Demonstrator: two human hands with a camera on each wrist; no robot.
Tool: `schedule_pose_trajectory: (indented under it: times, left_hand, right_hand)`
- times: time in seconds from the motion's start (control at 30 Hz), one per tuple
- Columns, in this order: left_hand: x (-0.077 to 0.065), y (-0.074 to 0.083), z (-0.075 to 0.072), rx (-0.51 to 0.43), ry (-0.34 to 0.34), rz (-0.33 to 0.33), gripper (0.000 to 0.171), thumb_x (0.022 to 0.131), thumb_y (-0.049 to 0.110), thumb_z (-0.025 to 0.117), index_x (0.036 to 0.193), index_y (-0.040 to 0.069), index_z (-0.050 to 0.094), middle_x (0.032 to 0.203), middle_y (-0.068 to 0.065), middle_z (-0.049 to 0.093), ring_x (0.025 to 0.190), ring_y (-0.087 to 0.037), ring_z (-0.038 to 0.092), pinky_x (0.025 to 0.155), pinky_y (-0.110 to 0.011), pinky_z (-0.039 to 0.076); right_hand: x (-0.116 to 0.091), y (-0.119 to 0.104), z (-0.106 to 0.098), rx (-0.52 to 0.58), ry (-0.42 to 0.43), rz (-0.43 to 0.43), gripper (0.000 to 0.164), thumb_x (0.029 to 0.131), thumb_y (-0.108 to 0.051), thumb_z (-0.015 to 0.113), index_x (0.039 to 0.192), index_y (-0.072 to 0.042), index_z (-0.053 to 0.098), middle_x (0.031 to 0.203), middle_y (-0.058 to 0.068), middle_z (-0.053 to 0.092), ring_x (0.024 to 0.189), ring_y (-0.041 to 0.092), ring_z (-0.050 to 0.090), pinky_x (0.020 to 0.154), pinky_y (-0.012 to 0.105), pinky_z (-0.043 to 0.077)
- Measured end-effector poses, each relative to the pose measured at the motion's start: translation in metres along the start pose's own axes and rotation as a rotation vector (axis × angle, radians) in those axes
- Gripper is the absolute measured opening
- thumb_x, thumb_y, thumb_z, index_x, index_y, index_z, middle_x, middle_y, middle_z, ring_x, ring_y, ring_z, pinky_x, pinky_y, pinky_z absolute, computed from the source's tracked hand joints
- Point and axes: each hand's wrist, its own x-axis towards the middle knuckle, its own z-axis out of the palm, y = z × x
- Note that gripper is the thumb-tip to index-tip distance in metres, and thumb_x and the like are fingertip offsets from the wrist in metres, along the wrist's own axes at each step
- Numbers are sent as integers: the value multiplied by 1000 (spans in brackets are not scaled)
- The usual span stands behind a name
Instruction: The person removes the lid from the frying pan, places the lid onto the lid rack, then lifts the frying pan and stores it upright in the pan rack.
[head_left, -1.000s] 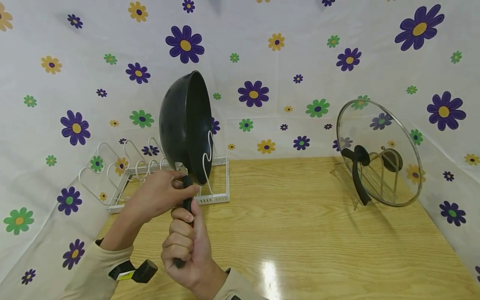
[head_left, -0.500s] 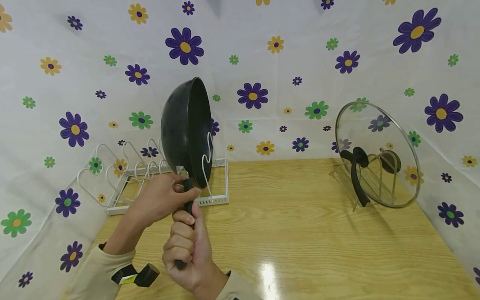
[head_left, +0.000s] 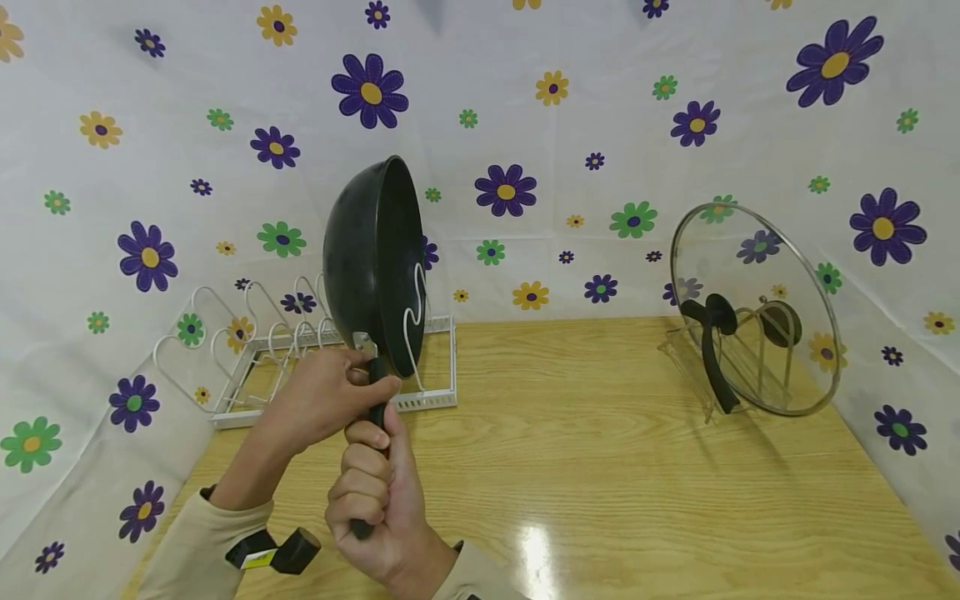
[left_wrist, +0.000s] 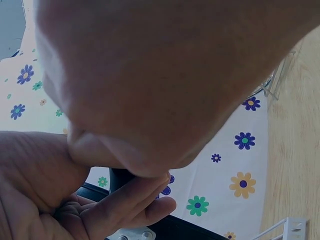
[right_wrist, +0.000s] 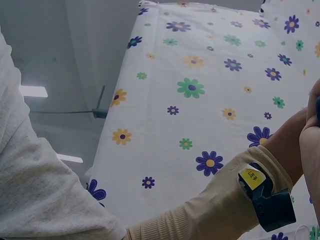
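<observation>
A black wok (head_left: 352, 250) stands on its side in the head view, its hollow facing right. It is at the right end of a white wire rack (head_left: 453, 358), with a wavy wire divider (head_left: 408, 333) in front of its open side. My left hand (head_left: 318, 396) pinches the black handle (head_left: 377, 412) close to its metal bracket (head_left: 364, 343). Just below, my right hand (head_left: 382, 500) wraps its fingers round the handle's lower part. In the left wrist view the bracket (left_wrist: 131, 234) shows under the fingers, and the hands hide most of the handle.
A glass lid (head_left: 757, 308) with a black handle leans in a thin wire stand (head_left: 675, 358) at the right. Several white wire loops (head_left: 213, 350) rise from the rack's left part. Wood-grain tabletop (head_left: 600, 467) lies between, with a flowered cloth (head_left: 525, 100) behind.
Over the last second the wok has sunk slightly and shifted a touch to the right, both hands still on its handle. In the last half second hardly anything differs.
</observation>
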Motion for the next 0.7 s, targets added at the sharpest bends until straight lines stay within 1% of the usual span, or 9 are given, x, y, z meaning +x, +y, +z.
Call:
schedule_pose_trajectory:
  times: [0.07, 0.33, 0.57, 0.7]
  left_hand:
    - [0, 0, 1, 11, 9, 4, 38, 91, 32, 72, 68, 14, 48, 60, 7, 34, 52, -13, 35, 47, -26, 29]
    - [-1, -1, 4, 14, 21, 6, 39, 91, 32, 72, 66, 14, 47, 60, 7, 34, 51, -13, 36, 46, -26, 29]
    - [-1, -2, 4, -26, 4, 0, 37, 92, 32, 72, 69, 13, 50, 59, 7, 33, 50, -12, 34, 45, -25, 28]
    - [-1, -1, 4, -23, -1, -2, 36, 92, 35, 72, 71, 13, 52, 59, 8, 33, 50, -12, 34, 45, -26, 28]
  right_hand:
    - [0, 0, 0, 7, -1, -2, 39, 109, -46, 44, 82, -17, 48, 58, -9, 29, 43, 0, 20, 46, 11, 22]
    - [-2, 0, -1, 6, -2, 2, 41, 109, -48, 42, 82, -17, 48, 59, -9, 29, 44, 0, 20, 46, 11, 22]
    - [-3, -1, -2, 13, 0, 1, 41, 109, -47, 42, 83, -17, 48, 59, -9, 29, 44, 0, 20, 46, 11, 22]
    - [-3, 0, -2, 20, 3, -5, 41, 109, -47, 43, 83, -16, 49, 59, -8, 29, 44, 0, 20, 46, 11, 23]
